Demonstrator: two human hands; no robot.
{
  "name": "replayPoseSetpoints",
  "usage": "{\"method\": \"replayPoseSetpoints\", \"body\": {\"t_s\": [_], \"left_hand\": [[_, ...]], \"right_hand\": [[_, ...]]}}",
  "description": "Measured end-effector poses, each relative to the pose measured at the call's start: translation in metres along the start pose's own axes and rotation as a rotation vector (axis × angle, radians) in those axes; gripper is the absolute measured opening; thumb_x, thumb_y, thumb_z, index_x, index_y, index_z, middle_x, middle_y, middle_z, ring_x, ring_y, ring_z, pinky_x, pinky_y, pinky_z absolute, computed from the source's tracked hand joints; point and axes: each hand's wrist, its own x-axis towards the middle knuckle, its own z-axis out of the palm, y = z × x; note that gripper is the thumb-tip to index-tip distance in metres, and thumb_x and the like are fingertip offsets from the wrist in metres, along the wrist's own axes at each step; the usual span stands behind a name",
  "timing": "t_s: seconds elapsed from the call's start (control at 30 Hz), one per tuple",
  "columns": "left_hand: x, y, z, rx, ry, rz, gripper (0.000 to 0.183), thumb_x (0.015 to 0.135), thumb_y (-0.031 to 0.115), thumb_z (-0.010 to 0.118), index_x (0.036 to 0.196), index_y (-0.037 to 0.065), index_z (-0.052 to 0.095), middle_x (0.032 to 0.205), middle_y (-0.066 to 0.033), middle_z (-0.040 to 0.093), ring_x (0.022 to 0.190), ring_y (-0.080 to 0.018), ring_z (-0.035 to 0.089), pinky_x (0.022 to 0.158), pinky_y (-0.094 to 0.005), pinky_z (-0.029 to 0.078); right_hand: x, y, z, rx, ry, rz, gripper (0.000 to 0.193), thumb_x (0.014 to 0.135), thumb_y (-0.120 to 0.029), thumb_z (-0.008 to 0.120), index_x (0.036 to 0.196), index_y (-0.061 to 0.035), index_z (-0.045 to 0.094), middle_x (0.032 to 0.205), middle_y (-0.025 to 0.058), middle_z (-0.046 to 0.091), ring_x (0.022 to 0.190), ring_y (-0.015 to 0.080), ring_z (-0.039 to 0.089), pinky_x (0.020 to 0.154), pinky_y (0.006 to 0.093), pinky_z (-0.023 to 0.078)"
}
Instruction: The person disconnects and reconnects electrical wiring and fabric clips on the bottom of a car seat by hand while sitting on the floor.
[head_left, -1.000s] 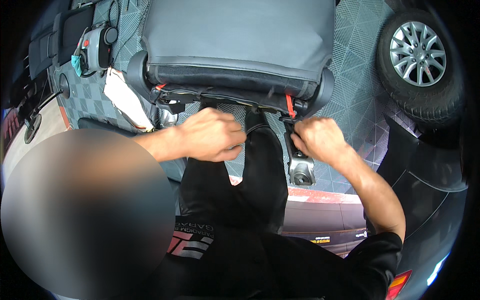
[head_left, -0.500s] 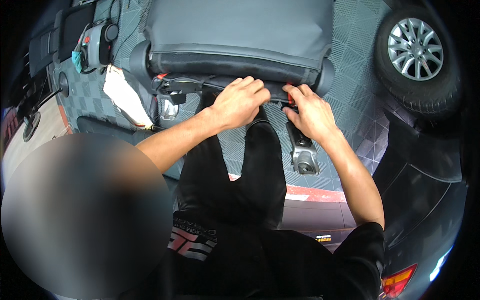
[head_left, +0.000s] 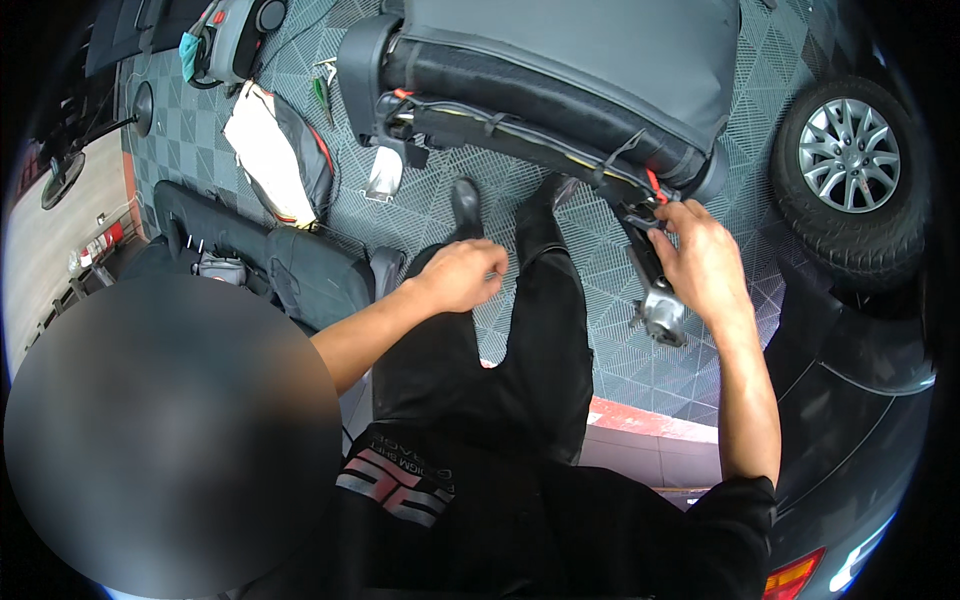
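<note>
A dark grey car seat (head_left: 590, 50) lies in front of me, its underside edge turned my way. Along that edge run a black strip and thin wiring with a yellow stretch (head_left: 580, 160). At its right end my right hand (head_left: 708, 262) pinches the seat's edge beside a red piece (head_left: 655, 187); the exact part under the fingertips is hidden. Just below that hand, a black rail ends in a silver metal bracket (head_left: 662, 315). My left hand (head_left: 462, 275) hovers over my lap, fingers loosely curled, away from the seat, with nothing visible in it.
A wheel (head_left: 850, 155) stands at the right, above a dark car body (head_left: 850, 420). At left lie a white-and-dark bag (head_left: 265, 150), a dark seat part (head_left: 310, 270) and a grey machine (head_left: 235, 40) with a cord. Pliers (head_left: 322, 95) rest on the tiled floor.
My left hand has left the seat's edge and drawn back toward my lap. The view has shifted, and the seat appears tilted, its right end lower. My right hand stays at that end.
</note>
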Motion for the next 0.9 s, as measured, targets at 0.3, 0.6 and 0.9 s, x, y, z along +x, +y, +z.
{"method": "replayPoseSetpoints", "body": {"t_s": [0.3,0.6,0.9], "left_hand": [[-0.060,-0.210,0.025,-0.114,0.147,-0.520,0.021,0.083,0.020,0.064,0.094,0.002,0.067,0.091,-0.0176,0.072,0.090,-0.0331,0.070,0.083,-0.0408,0.054],[-0.025,-0.407,0.099,-0.081,0.242,-0.654,0.026,0.083,0.025,0.060,0.096,0.005,0.070,0.096,-0.0210,0.071,0.098,-0.0382,0.068,0.089,-0.0439,0.052],[0.158,-0.459,0.120,0.066,0.359,-0.102,0.033,0.083,0.017,0.061,0.113,0.003,0.063,0.112,-0.0201,0.065,0.107,-0.0356,0.063,0.092,-0.0411,0.051]], "right_hand": [[-0.046,-0.117,0.058,0.525,0.148,-0.117,0.020,0.085,-0.015,0.074,0.098,-0.0008,0.068,0.078,0.0101,0.063,0.067,0.0222,0.063,0.065,0.0338,0.051],[0.148,0.005,0.427,0.174,-0.374,0.102,0.035,0.086,-0.031,0.065,0.104,-0.0019,0.071,0.108,0.0210,0.070,0.105,0.0396,0.065,0.092,0.0411,0.051],[0.318,0.053,0.593,1.256,0.231,0.993,0.060,0.091,-0.040,0.064,0.133,0.0023,0.054,0.131,0.0157,0.057,0.100,0.0304,0.060,0.077,0.0477,0.050]]}}
